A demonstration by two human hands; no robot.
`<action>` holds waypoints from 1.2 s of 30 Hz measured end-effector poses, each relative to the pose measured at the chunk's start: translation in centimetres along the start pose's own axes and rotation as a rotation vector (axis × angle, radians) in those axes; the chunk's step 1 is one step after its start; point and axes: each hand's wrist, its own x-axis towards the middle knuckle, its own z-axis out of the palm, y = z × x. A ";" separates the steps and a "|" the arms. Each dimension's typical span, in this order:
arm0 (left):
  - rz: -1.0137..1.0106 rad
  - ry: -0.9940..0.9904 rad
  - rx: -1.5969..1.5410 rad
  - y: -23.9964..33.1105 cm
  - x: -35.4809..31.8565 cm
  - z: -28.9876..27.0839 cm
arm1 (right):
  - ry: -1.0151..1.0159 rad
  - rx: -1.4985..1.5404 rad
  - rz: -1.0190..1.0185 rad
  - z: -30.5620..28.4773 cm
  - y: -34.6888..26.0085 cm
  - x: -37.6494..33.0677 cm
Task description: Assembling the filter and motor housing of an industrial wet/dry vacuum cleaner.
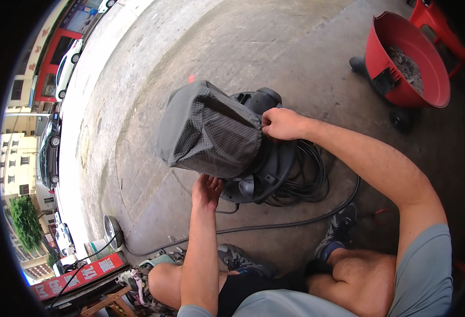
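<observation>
A grey cloth filter (206, 132) with a ribbed weave is pulled over the black motor head of a vacuum cleaner (282, 169), which lies on the concrete floor in front of me. My right hand (284, 124) pinches the filter's rim on the right side, beside a dark rounded part of the head. At the near edge, my left hand (207, 191) has its curled fingers at the filter's rim, with the fingertips partly hidden beneath it. The cloth sags into creases on the side facing me.
A coiled black cable (309, 182) lies beside the motor head, and a black hose (264, 227) crosses the floor near my shoes. At the far right stands a red tank (372, 55) on casters with grey debris inside. A red sign (79, 277) is at lower left.
</observation>
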 end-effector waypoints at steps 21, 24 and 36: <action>0.012 0.008 0.103 -0.2 0.7 0.1 | 0.051 0.374 0.268 -0.7 -1.3 5.0; 0.018 0.022 0.151 -0.2 0.5 -0.2 | 0.080 0.420 0.292 -0.9 -2.4 3.8; 0.028 0.026 0.076 -1.0 -1.3 0.5 | -0.273 0.231 0.209 -1.7 -1.1 0.4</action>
